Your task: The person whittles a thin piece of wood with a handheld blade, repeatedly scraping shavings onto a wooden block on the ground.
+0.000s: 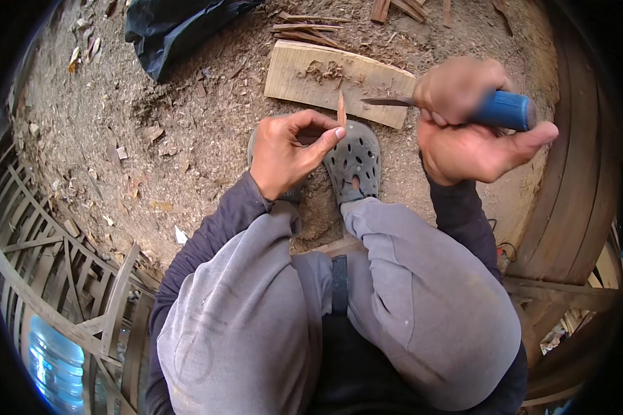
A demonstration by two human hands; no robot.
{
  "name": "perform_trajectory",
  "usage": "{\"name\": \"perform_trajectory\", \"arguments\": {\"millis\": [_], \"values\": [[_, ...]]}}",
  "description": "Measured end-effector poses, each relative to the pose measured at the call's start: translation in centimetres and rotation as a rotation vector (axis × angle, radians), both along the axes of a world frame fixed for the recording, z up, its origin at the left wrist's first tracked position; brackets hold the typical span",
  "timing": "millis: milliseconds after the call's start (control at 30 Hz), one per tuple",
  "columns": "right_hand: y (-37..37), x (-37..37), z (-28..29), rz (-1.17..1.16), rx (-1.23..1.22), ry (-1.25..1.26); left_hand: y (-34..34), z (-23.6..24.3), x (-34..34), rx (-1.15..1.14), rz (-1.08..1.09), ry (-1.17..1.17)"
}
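Left hand (291, 149) pinches pointed wood sliver (341, 112), thumb to forefinger; right hand (457, 138) curls round blue-handled knife (504, 110), thumb outstretched. Shavings (322, 70) lie on pale board (284, 75).

The person wears dark long sleeves (214, 232), loose grey trousers (436, 311) with a faint round marking (194, 356) on the left leg, and holed grey clogs (356, 149).

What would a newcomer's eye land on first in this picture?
Probably the blue-handled knife in the right hand at upper right, its blade pointing left, seen against a pale wooden board. Next, just left of the blade tip, the left hand pinches a thin reddish wood sliver, pointed end up. At the lower left edge, a bluish plastic bottle stands out among wooden slats.
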State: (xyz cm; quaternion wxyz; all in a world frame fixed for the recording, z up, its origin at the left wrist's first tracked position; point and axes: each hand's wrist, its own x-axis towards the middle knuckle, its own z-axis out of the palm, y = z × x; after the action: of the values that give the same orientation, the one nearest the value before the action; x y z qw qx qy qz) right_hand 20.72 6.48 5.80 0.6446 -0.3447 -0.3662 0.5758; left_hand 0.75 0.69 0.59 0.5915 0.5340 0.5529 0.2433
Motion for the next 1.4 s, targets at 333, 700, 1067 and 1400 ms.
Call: {"name": "perform_trajectory", "arguments": {"millis": [333, 700, 1067, 1400], "values": [[1.8, -1.0, 4.7, 0.223, 0.242, 0.190, 0.0, -0.6, 1.3, -0.045, 0.127, -0.102], [1.3, -0.6, 3.3, 0.347, 0.322, 0.119, 0.1, -0.5, 2.1, 0.117, 0.095, -0.104], [-0.6, -3.9, 2.9, 0.147, -0.181, -0.229, -0.7, -0.7, 1.3, 0.129, 0.068, -0.028], [-1.3, -4.0, 3.0, 0.088, -0.146, -0.235, 0.4, -0.7, 1.9, 0.066, 0.157, -0.073]]}}
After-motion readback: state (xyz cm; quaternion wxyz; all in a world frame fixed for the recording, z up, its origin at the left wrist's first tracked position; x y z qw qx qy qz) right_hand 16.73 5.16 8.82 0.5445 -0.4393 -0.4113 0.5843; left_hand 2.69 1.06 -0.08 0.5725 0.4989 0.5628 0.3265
